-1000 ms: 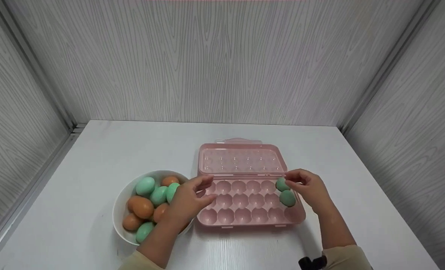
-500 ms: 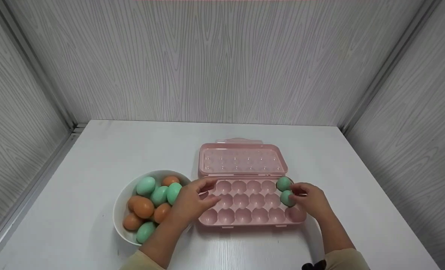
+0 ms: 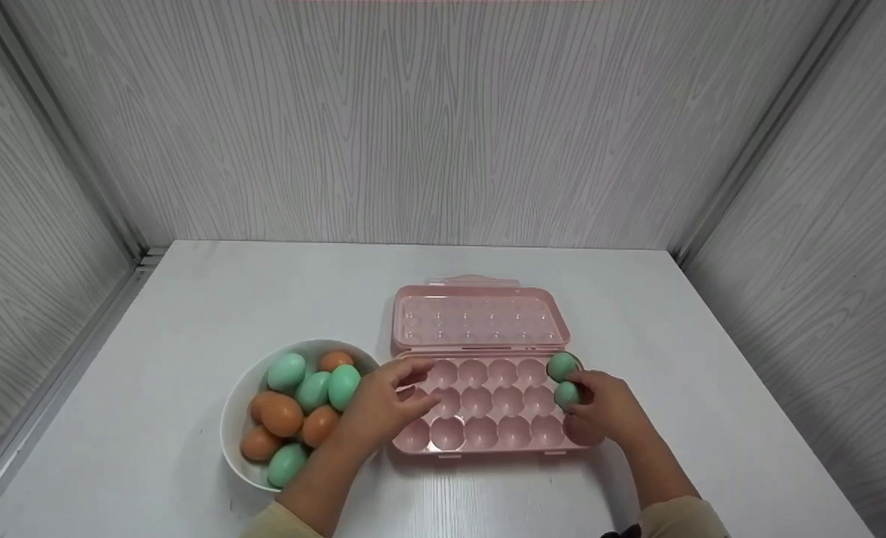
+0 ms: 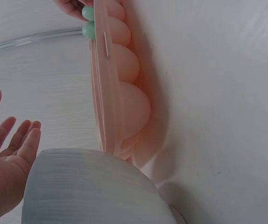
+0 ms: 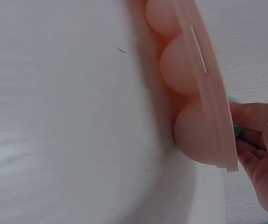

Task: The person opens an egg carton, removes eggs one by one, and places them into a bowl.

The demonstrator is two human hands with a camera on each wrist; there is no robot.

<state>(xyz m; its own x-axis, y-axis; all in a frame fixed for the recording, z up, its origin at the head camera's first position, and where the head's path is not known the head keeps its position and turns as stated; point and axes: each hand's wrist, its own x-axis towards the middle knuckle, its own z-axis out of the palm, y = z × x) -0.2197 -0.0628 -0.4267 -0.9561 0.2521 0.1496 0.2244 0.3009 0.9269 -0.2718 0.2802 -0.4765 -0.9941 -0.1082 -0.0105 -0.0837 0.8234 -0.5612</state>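
Observation:
A pink egg carton [image 3: 480,450] lies with its lid folded back. Two green eggs sit in its right-hand column: one egg [image 3: 561,366] in the back row, the other egg [image 3: 566,396] in the middle row. My right hand [image 3: 609,403] pinches the middle-row egg between thumb and fingers; in the right wrist view the carton's side hides most of it. My left hand [image 3: 379,400] is held over the carton's left end and the bowl's right side, fingers loosely bent and holding nothing. Beneath that arm stands a white bowl [image 3: 228,437] of green and brown eggs.
The carton's raised lid [image 3: 480,317] stands behind its cups. Grey wood-grain panels [image 3: 428,119] enclose the white table [image 3: 264,284] at the back and both sides. The bowl stands close to the carton's left end.
My right hand has moved from the back-row egg toward me, to the middle-row egg, and now pinches it. My left hand has hardly moved.

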